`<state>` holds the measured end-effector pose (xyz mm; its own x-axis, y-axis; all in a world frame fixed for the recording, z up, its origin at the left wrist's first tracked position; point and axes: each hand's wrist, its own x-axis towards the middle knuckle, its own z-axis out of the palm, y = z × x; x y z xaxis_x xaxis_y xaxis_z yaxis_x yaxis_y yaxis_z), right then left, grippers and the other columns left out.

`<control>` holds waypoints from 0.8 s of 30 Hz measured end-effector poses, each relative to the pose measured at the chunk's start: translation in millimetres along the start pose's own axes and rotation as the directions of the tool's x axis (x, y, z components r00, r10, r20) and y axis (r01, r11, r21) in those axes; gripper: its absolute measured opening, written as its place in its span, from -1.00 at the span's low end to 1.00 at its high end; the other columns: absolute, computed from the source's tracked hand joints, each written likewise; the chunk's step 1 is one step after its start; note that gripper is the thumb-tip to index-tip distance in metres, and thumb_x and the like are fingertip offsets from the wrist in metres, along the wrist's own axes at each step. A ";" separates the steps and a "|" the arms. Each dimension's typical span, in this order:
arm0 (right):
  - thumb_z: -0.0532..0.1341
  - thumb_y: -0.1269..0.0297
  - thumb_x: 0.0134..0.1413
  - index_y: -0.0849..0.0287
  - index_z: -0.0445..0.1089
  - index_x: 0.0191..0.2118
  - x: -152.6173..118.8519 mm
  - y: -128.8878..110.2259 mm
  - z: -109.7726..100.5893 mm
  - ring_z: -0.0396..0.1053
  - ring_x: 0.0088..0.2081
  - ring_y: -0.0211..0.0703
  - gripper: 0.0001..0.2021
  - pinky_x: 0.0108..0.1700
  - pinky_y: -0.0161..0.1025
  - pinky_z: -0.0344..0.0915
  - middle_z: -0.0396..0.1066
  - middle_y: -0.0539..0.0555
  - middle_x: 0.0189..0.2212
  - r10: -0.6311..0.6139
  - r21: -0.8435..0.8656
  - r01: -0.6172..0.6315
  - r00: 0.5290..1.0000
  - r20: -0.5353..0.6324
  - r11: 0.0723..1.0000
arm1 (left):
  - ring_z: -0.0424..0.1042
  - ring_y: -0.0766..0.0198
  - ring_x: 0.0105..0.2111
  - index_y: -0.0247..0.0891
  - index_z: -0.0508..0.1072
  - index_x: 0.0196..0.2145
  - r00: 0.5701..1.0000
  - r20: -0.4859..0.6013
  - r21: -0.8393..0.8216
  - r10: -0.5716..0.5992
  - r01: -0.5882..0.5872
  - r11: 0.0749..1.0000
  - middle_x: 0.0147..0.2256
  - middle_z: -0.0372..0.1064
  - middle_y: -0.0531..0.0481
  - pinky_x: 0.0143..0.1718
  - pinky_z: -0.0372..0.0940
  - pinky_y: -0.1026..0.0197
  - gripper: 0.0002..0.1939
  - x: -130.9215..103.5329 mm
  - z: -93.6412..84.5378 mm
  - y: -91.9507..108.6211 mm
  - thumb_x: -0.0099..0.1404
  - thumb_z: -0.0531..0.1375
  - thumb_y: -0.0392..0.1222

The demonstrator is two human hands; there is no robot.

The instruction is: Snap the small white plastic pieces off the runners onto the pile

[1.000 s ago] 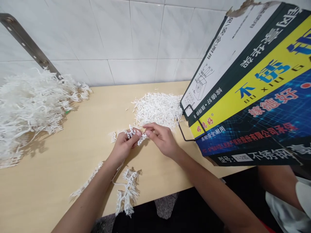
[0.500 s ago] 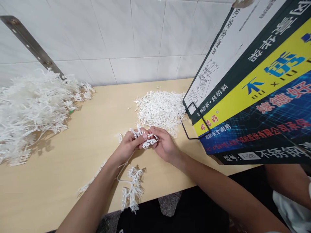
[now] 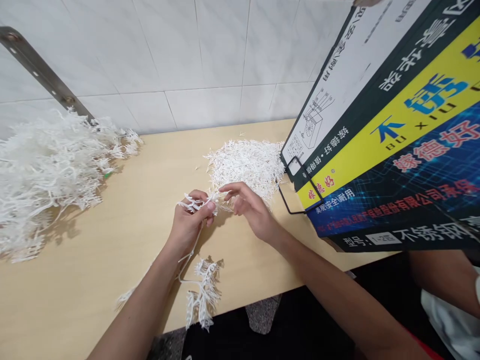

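My left hand [image 3: 191, 218] is closed around a white branched plastic sprig [image 3: 195, 202], its prongs sticking out past the fingers. A thin stem runs down from this hand to a feathery white sprig [image 3: 204, 292] lying over the table's near edge. Just to the right, my right hand [image 3: 249, 207] has its fingers apart, with nothing visible in them; its fingertips are close to the held sprig. Beyond both hands lies a flat pile of small loose white plastic pieces [image 3: 247, 162]. Another white sprig [image 3: 125, 298] is partly hidden beneath my left forearm.
A big heap of white branched plastic [image 3: 48, 175] covers the table's left side. At right, a large printed cardboard box [image 3: 375, 150] leans over the table, a black wire loop [image 3: 290, 202] at its corner. A metal bracket [image 3: 41, 70] is on the tiled wall. Another person's arm [image 3: 446, 280] shows at lower right.
My right hand has come away from the sprig and its fingers have spread. My left hand has shifted slightly left, still gripping the sprig.
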<state>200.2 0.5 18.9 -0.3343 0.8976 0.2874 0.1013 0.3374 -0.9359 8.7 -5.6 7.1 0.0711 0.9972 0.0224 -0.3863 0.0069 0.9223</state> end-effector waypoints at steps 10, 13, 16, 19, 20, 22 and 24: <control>0.29 0.05 0.27 0.10 0.53 -0.01 5.0 14.2 12.9 0.44 -0.37 -0.25 -0.70 -0.39 -0.29 0.32 0.55 0.07 -0.24 0.123 0.266 -0.131 0.991 0.043 0.955 | 0.44 0.32 -0.53 -0.29 0.55 -0.24 0.995 0.085 0.090 -0.052 0.044 0.995 -0.44 0.47 0.01 -0.48 0.32 0.27 -0.76 -3.1 1.8 3.6 0.22 0.42 -0.10; 0.36 0.07 0.19 0.13 0.57 -0.13 4.6 14.5 9.6 0.48 -0.34 -0.20 -0.74 -0.31 -0.25 0.38 0.58 0.08 -0.27 0.130 0.226 -0.121 0.991 -0.028 0.967 | 0.49 0.28 -0.50 -0.29 0.54 -0.29 0.998 0.034 0.157 -0.054 0.048 0.986 -0.43 0.48 0.01 -0.46 0.34 0.25 -0.75 -4.5 5.6 3.1 0.21 0.43 -0.07; 0.40 0.08 0.15 0.15 0.59 -0.21 4.2 12.9 6.2 0.51 -0.29 -0.15 -0.76 -0.26 -0.21 0.41 0.58 0.09 -0.30 0.107 0.165 -0.095 0.992 -0.061 0.982 | 0.46 0.27 -0.55 -0.31 0.53 -0.29 0.993 0.041 0.246 -0.113 0.100 0.964 -0.50 0.47 0.00 -0.49 0.32 0.25 -0.69 -5.2 7.0 5.7 0.19 0.43 -0.02; 0.37 0.09 0.18 0.12 0.60 -0.23 5.3 10.5 3.3 0.50 -0.24 -0.14 -0.79 -0.24 -0.22 0.41 0.56 0.09 -0.28 0.016 0.056 -0.013 0.999 -0.045 0.998 | 0.30 0.36 -0.62 -0.34 0.54 -0.37 0.980 0.090 0.332 -0.178 0.139 0.933 -0.62 0.36 0.05 -0.52 0.20 0.29 -0.69 -4.8 4.3 9.2 0.20 0.42 0.00; 0.35 0.10 0.21 0.11 0.61 -0.22 5.8 9.7 2.7 0.50 -0.22 -0.14 -0.81 -0.23 -0.23 0.41 0.55 0.09 -0.26 -0.015 0.022 0.016 0.999 -0.032 1.000 | 0.23 0.40 -0.63 -0.34 0.53 -0.39 0.979 0.094 0.351 -0.181 0.137 0.926 -0.64 0.31 0.08 -0.53 0.15 0.31 -0.69 -4.5 3.1 10.1 0.20 0.42 -0.01; 0.32 0.14 0.26 0.10 0.61 -0.21 6.6 8.4 2.1 0.49 -0.19 -0.14 -0.83 -0.22 -0.24 0.40 0.55 0.09 -0.24 -0.049 -0.031 0.049 0.999 -0.006 0.998 | 0.12 0.44 -0.63 -0.33 0.52 -0.42 0.981 0.084 0.374 -0.173 0.130 0.918 -0.66 0.20 0.15 -0.56 0.02 0.33 -0.70 -4.0 1.8 11.2 0.17 0.44 -0.04; 0.28 0.18 0.30 0.11 0.60 -0.19 6.3 7.7 2.0 0.50 -0.18 -0.15 -0.83 -0.24 -0.26 0.38 0.57 0.08 -0.23 -0.059 -0.079 0.059 0.998 0.008 0.995 | 0.07 0.45 -0.63 -0.31 0.48 -0.43 0.982 0.067 0.392 -0.178 0.138 0.910 -0.67 0.15 0.17 -0.56 -0.05 0.33 -0.70 -3.9 2.4 11.2 0.15 0.45 -0.06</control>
<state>197.0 8.1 13.0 -0.3470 0.8740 0.3402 0.1551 0.4113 -0.8982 6.3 -9.5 18.3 0.2005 0.9728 -0.1164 0.0186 0.1150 0.9932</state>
